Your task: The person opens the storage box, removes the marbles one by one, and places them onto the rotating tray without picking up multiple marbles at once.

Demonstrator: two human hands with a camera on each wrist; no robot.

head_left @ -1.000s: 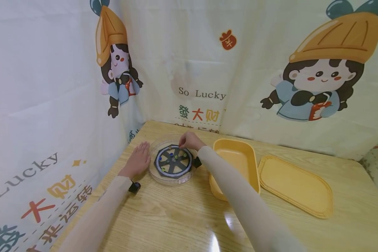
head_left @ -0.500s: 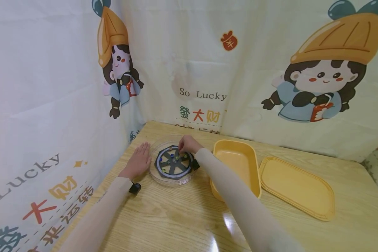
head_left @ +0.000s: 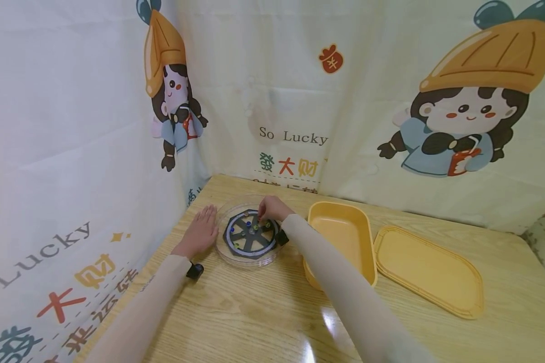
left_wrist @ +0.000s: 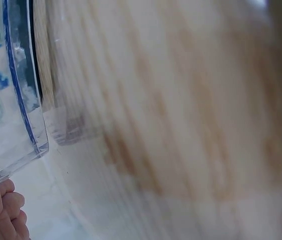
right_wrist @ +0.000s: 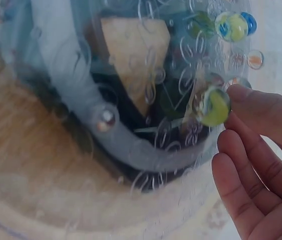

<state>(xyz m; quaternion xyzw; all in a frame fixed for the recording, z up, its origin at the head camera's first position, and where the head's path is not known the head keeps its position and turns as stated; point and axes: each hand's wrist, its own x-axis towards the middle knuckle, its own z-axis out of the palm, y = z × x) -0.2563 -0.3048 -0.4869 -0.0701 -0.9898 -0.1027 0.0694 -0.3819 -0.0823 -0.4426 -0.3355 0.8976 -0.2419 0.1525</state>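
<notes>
My left hand point(head_left: 200, 233) lies flat on the table, fingers straight, against the left side of a round clear plastic tray point(head_left: 228, 257). A dark wheel-shaped pattern point(head_left: 251, 248) shows through the tray. Several glass marbles sit on it, including a blue marble point(head_left: 232, 230) and a yellow-green marble point(head_left: 236, 246). Over the tray's right half, my right hand point(head_left: 274, 208) reaches down. Its thumb and forefinger pinch a clear, reddish-tinted marble point(right_wrist: 239, 81), partly hidden by the thumb. Just beside the fingertips is another yellow-green marble point(right_wrist: 216, 107).
To the right of the tray stands a deep yellow plastic box point(head_left: 342, 232). Its matching flat yellow lid point(head_left: 429, 272) lies farther right on the wooden table point(head_left: 236, 312). A printed curtain point(head_left: 236, 91) hangs behind and along the left.
My right hand has come down slightly toward the middle of the tray with the marble, then stayed nearly still. The left hand keeps its place; the head view shifts a little.
</notes>
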